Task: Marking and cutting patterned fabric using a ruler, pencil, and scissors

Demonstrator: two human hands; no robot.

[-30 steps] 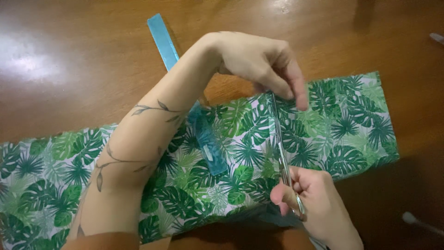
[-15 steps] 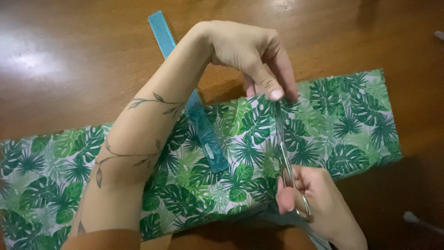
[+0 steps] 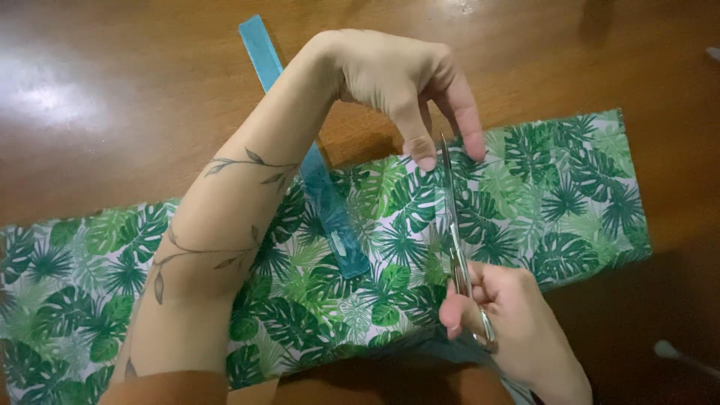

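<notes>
A strip of white fabric with green leaf print lies across a brown wooden table. My right hand grips metal scissors near the fabric's front edge, blades pointing away and reaching the far edge. My left hand arches over from the left, its fingertips pinching the fabric's far edge beside the blade tips. A translucent blue ruler lies diagonally under my left forearm, partly on the fabric and partly on the bare wood.
A small white object lies at the table's right front. Another pale item shows at the right edge. The fabric runs off the frame's left side.
The scissors have advanced across the fabric toward its far edge. My left hand has lifted slightly, its fingers now on either side of the blade tips.
</notes>
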